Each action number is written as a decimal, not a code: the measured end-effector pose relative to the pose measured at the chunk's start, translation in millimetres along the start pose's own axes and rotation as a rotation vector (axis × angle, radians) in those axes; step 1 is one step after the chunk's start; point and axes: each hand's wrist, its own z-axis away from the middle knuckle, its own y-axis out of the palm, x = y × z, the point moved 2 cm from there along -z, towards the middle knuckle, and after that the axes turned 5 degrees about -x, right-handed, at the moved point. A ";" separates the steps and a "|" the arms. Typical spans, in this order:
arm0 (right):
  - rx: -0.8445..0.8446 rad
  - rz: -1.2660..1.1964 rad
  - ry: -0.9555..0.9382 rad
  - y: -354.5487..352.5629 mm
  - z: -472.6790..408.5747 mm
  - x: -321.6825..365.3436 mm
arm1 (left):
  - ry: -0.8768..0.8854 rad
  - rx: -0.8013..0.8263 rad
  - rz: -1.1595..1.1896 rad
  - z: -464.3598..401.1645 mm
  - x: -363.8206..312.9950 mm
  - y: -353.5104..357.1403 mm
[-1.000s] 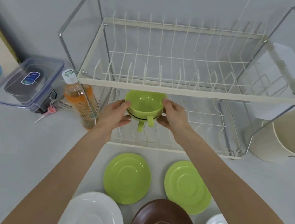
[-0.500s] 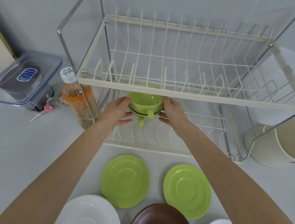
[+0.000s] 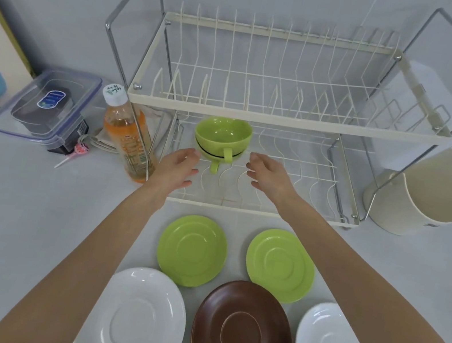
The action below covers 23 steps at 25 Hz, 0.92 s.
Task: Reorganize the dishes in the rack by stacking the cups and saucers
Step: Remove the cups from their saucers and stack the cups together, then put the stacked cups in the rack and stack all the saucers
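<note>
Stacked green cups [image 3: 222,137] sit on the dish rack [image 3: 288,120] lower shelf — left hand [image 3: 178,166] and right hand [image 3: 267,173] spread open beside them, touching nothing.

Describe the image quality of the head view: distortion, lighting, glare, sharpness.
Head view: wide-angle bending bows the dish rack frame outward; lighting is soft and even, shadows faint; small highlights sit inside the green cup and on the white saucers; left hand and right hand look sharp, without blur.
</note>
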 end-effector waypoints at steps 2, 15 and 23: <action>0.020 0.085 -0.022 -4.2 15.9 -11.4 | 0.030 0.023 -0.072 15.7 7.8 0.0; -0.015 0.713 0.027 -40.5 143.2 -116.6 | 0.186 0.243 -0.892 112.4 115.8 31.0; -0.073 0.761 0.082 -34.2 152.5 -141.9 | 0.290 0.193 -0.980 116.9 129.6 35.8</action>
